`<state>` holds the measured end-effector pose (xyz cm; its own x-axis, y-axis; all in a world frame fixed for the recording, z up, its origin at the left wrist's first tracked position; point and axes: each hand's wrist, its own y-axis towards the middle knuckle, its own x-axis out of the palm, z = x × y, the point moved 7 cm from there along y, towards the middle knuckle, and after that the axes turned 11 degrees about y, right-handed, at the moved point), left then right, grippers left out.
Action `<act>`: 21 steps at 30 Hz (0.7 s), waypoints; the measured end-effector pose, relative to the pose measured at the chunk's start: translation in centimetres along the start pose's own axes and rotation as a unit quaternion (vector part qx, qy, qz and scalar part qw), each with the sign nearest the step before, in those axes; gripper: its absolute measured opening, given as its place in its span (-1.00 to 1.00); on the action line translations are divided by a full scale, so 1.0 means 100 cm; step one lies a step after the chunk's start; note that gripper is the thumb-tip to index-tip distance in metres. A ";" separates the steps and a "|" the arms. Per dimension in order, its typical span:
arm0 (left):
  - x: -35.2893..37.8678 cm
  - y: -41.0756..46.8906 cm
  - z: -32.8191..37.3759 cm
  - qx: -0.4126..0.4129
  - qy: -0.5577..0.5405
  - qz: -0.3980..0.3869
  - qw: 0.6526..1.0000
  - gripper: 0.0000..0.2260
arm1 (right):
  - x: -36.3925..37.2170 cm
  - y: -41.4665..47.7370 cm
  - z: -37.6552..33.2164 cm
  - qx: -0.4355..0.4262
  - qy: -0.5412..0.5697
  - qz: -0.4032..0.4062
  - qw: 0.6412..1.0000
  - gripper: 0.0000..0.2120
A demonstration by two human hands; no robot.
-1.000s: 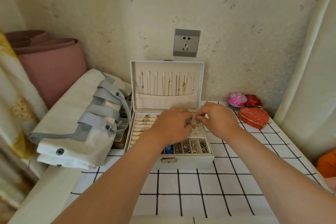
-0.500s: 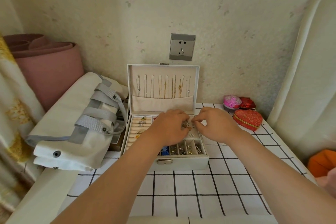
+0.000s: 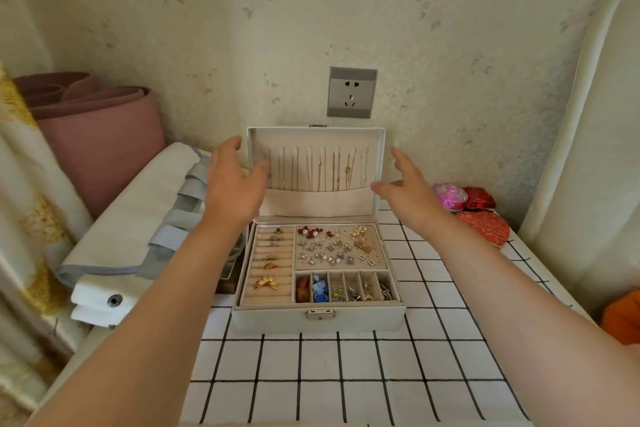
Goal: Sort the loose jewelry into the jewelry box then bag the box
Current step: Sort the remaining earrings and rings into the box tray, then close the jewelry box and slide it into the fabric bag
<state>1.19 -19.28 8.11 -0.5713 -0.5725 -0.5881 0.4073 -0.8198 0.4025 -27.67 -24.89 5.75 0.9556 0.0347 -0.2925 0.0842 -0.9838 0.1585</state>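
Box: we see the jewelry box (image 3: 318, 321) open on the checked cloth (image 3: 311, 374), below and between both hands.
Lid: the lid (image 3: 317, 199) stands up between the fingers.
Left hand (image 3: 235, 184): fingers (image 3: 230, 149) spread wide, holding nothing, just beside the lid's left edge.
Right hand (image 3: 405, 189): fingers (image 3: 398, 156) loose and apart, holding nothing, just beside the lid's right edge.
Touch: we cannot tell if the thumbs touch the lid.
Bag: the white bag (image 3: 138, 218) lies left of the left fingers.

Single view: head cam, wide-angle, sitting above the near edge of the table (image 3: 311, 392), looking forward and down toward its far edge and the wall (image 3: 450, 45) behind. It's framing the jewelry box (image 3: 318, 321) dead centre and close, table's left and right edges both showing, straight lines bowing toward the frame corners
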 end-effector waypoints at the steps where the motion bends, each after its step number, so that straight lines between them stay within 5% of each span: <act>1: 0.007 0.003 -0.005 -0.030 -0.036 -0.042 0.998 -0.42 | 0.004 0.002 -0.002 0.006 0.039 -0.013 0.999 -0.23; 5: 0.023 0.008 -0.004 -0.053 -0.145 -0.146 0.977 -0.43 | 0.020 0.008 -0.015 -0.035 0.120 -0.079 0.989 -0.32; 10: 0.008 0.005 0.003 -0.048 -0.174 -0.117 0.976 -0.47 | 0.017 0.007 -0.019 -0.057 0.099 -0.047 0.992 -0.46; 16: -0.032 -0.011 0.011 0.063 -0.060 -0.050 0.995 -0.61 | -0.004 -0.014 -0.028 -0.116 -0.025 0.012 0.993 -0.69; 21: -0.052 -0.044 0.005 0.141 0.014 -0.083 0.986 -0.81 | -0.015 -0.044 -0.024 -0.126 -0.075 -0.048 0.988 -0.82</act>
<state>2.04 -12.66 9.72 -0.5910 -0.4338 -0.6801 0.0933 -0.8742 0.4765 -28.75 -20.21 7.79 0.8890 0.0803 -0.4509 0.2579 -0.9014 0.3479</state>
